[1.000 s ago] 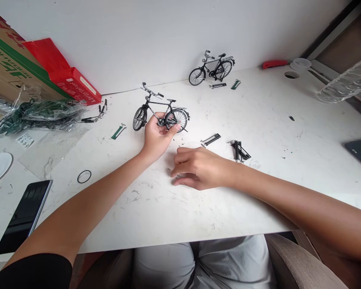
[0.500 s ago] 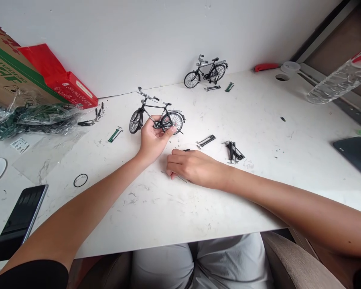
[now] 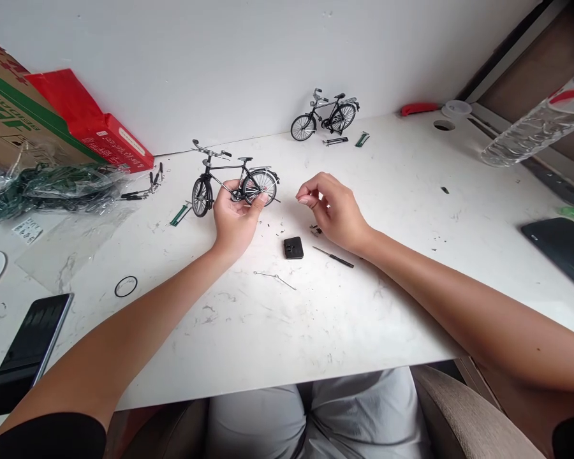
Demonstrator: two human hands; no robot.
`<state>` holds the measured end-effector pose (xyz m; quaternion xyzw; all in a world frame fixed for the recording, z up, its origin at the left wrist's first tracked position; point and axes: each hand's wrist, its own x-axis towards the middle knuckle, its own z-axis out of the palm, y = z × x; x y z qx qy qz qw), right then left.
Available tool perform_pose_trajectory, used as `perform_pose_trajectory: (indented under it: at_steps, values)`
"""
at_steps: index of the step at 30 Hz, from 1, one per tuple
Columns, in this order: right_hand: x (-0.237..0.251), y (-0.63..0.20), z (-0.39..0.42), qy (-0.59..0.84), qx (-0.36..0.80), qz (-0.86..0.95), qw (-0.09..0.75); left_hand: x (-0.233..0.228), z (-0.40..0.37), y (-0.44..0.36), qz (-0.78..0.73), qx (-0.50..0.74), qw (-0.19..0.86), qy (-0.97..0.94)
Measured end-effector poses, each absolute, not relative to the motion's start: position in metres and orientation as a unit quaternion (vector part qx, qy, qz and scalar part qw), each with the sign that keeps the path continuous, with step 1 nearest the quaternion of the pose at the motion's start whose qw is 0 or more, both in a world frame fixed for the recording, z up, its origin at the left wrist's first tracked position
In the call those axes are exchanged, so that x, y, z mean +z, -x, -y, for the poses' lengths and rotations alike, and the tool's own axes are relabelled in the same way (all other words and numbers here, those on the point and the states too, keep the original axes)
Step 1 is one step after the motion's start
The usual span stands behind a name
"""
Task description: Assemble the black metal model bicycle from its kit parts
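A miniature black bicycle [image 3: 261, 183] stands upright in my left hand [image 3: 236, 220], gripped around its lower frame and rear wheel. My right hand [image 3: 333, 207] is raised to the right of the rear wheel, apart from it, with thumb and forefinger pinched together; whatever is between them is too small to make out. Below the hands lie a black square piece [image 3: 293, 247], a small screwdriver [image 3: 335, 257] and a thin silver wire-like part [image 3: 276, 278]. Partly behind my right hand are small dark parts [image 3: 316, 229]. A green-and-silver part [image 3: 180, 214] lies near the front wheel.
A second miniature bicycle [image 3: 342, 117] stands by the back wall. Left are a red box [image 3: 110, 137], plastic bags with green parts [image 3: 62, 191], a black ring [image 3: 125, 286] and a phone [image 3: 26, 354]. A plastic bottle [image 3: 530, 127] and dark flat object [image 3: 562, 245] are right.
My right hand has risen from the table and moved right and away from me, uncovering the black square piece and screwdriver. The bicycle in my left hand has shifted slightly left.
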<state>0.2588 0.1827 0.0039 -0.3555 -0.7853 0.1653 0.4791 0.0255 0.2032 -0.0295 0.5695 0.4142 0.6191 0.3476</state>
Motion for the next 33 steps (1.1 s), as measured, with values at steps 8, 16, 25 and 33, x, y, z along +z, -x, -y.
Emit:
perform_pose_trajectory:
  at_steps: [8, 16, 25, 33]
  values:
    - [-0.002, -0.254, -0.178, 0.361, 0.175, 0.804, 0.439, -0.027, -0.202, -0.027, -0.404, 0.613, 0.355, -0.579]
    - [-0.002, -0.253, -0.175, 0.376, 0.207, 0.775, 0.464, -0.031, -0.201, -0.029, -0.415, 0.56, 0.383, -0.606]
    - [-0.003, -0.252, -0.171, 0.36, 0.219, 0.778, 0.466, -0.032, -0.195, -0.03, -0.431, 0.524, 0.356, -0.642]
    - [-0.001, -0.251, -0.168, 0.358, 0.201, 0.783, 0.467, -0.03, -0.19, -0.03, -0.431, 0.53, 0.322, -0.655]
